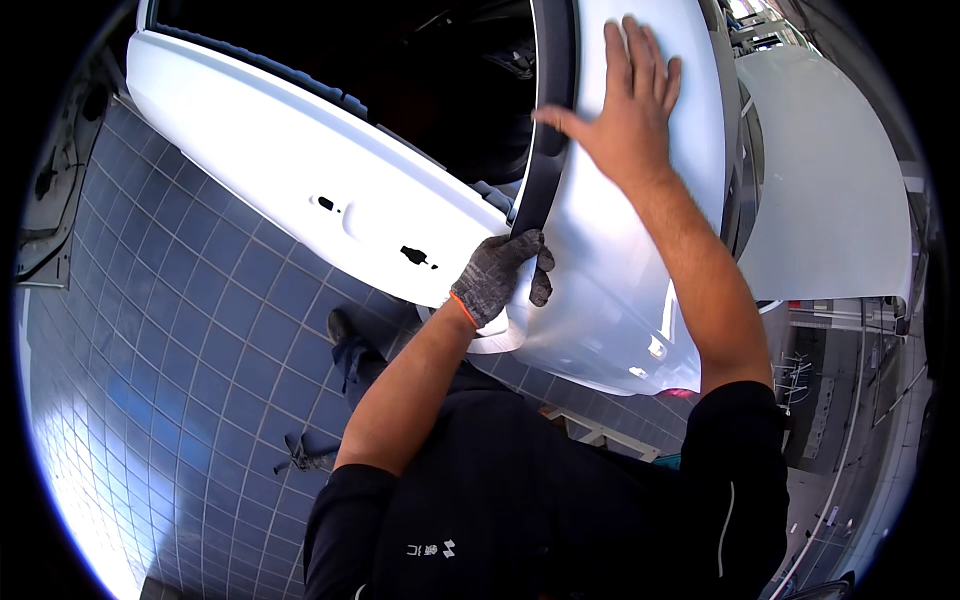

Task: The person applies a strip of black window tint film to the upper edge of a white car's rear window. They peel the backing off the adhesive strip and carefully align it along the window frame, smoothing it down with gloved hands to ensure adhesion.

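Note:
A white car body fills the upper middle. Its door (300, 170) is on the left, with dark cut-out holes in its outer skin and a dark opening above. A black trim strip (556, 110) curves down the window frame. My left hand (498, 275), in a grey glove with an orange cuff, is closed round the door frame's edge at the strip's lower end. My bare right hand (632, 120) lies with its fingers spread over the white roof-side panel (610, 240). Its thumb reaches across to the black strip. No tool shows in either hand.
A raised white panel (830, 170) stands at the right, beyond the car's rear glass. Blue-grey floor tiles (230, 330) spread at the left, with a small dark object (302, 455) near my leg. Another car part (55, 180) stands at the far left. A red lamp (678, 392) is at the body's lower corner.

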`<state>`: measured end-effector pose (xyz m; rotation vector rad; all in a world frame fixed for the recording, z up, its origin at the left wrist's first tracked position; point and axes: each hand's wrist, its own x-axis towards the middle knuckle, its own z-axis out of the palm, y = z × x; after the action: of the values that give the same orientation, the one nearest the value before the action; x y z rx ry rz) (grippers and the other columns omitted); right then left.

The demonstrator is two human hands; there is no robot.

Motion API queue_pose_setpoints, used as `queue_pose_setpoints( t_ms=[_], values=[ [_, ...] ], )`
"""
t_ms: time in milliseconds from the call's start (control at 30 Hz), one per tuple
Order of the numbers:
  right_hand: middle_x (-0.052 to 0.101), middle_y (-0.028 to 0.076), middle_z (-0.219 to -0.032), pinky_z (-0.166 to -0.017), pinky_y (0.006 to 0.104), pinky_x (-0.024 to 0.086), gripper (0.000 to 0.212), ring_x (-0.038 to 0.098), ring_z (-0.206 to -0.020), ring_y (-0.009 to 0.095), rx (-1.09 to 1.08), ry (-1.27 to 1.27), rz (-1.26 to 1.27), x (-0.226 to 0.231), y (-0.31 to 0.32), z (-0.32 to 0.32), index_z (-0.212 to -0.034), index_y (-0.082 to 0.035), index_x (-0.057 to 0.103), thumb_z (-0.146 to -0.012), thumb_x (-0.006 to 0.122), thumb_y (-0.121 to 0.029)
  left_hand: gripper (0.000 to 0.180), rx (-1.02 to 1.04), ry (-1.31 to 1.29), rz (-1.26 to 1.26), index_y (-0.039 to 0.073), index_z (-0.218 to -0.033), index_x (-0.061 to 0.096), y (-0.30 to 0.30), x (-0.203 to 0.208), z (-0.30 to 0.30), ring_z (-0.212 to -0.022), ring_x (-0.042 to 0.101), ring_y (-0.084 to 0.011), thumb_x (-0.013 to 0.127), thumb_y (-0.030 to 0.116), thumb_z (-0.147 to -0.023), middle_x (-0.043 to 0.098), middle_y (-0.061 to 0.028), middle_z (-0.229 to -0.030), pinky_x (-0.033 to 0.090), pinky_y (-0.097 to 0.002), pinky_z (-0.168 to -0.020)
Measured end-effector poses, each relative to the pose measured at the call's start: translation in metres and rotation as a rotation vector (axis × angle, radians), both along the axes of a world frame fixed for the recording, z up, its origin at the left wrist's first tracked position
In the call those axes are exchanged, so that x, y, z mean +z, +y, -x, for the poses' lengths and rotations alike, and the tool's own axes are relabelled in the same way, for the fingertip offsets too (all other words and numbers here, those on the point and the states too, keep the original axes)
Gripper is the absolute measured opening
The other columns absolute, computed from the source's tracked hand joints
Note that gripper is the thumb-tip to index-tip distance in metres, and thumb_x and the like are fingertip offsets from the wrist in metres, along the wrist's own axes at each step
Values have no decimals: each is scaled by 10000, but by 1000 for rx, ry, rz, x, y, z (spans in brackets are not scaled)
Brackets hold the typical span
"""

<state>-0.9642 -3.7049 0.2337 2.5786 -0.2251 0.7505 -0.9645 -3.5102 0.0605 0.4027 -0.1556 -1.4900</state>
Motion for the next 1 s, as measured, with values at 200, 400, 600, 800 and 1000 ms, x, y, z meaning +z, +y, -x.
queue_pose_setpoints(
  t_ms=[200,400,600,800,1000],
  values=[
    [275,236,-1633,-1226,699,8,1264,170,-1566,386,-52,148,-69,-48,27,46,-1595,-49,281,-672,871,-679,247,7,41,-11,-24,-990,647,-2,-7,1,-633,675,-281,603,214,-1045,682,-131,-822,563,-413,-607],
    [274,236,-1636,-1227,697,12,1299,179,-1566,386,-35,111,-42,-33,21,33,-1598,-52,299,-645,844,-745,239,-33,-7,-4,-31,-1020,630,5,-14,5,-635,675,-269,589,203,-1053,676,-133,-815,567,-412,-609],
    [308,231,-1611,-1229,687,17,1239,185,-1562,378,-27,16,77,-10,5,3,-1578,-36,331,-695,798,-768,316,-114,-27,-99,-38,-1015,632,32,-38,27,-620,678,-275,573,268,-1069,679,-168,-742,575,-394,-618],
    [281,224,-1615,-1236,670,8,1223,172,-1566,367,-32,33,13,-36,17,22,-1579,-40,305,-714,802,-747,307,-198,-378,-176,-32,-983,651,87,-81,41,-639,684,-270,576,258,-1050,689,-159,-721,586,-428,-707],
    [301,200,-1618,-1236,687,27,1232,191,-1559,355,-4,29,-27,-63,22,40,-1590,-101,314,-676,823,-749,263,-203,-579,-187,29,-1017,751,130,-125,46,-869,678,-142,640,267,-1031,740,-49,-947,554,-325,-825]
  ],
)
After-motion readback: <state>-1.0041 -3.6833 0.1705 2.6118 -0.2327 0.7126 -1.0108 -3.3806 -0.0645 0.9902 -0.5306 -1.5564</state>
